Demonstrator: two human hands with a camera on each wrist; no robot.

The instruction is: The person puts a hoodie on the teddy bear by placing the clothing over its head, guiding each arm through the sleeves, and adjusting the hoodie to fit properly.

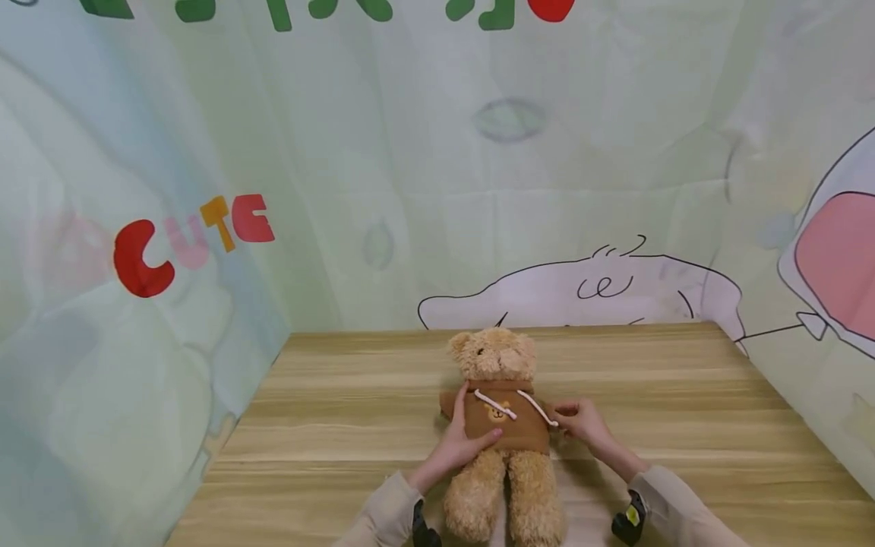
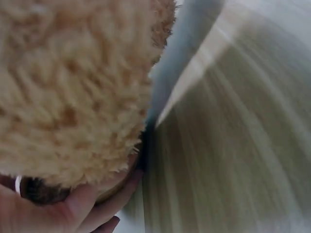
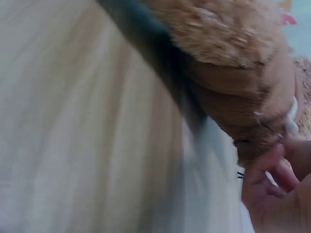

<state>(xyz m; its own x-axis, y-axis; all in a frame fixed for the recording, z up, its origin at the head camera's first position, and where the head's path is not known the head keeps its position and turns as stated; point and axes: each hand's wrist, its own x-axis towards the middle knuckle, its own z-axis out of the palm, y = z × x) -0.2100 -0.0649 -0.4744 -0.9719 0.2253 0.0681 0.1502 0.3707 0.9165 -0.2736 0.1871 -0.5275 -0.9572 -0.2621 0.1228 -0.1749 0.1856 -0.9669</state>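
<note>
A light-brown plush teddy bear (image 1: 536, 494) in a brown hoodie (image 1: 526, 437) lies face up on the wooden table, legs towards me. White drawstrings (image 1: 495, 405) hang over a small bear face on the hoodie's chest. My left hand (image 1: 459, 442) holds the body from the side, its thumb across the hoodie's lower front. In the left wrist view, curly fur (image 2: 73, 97) covers much of that hand's fingers. With thumb and fingertips, my right hand (image 1: 585, 423) pinches the bear's arm at the sleeve (image 3: 260, 143), close to the end of one drawstring.
The wooden table (image 1: 342, 425) reaches back to a printed cloth backdrop (image 1: 410, 190) with cartoon drawings and coloured letters. Similar cloth hangs along both sides. Dark camera straps (image 1: 629, 520) sit on both wrists over the beige sleeves.
</note>
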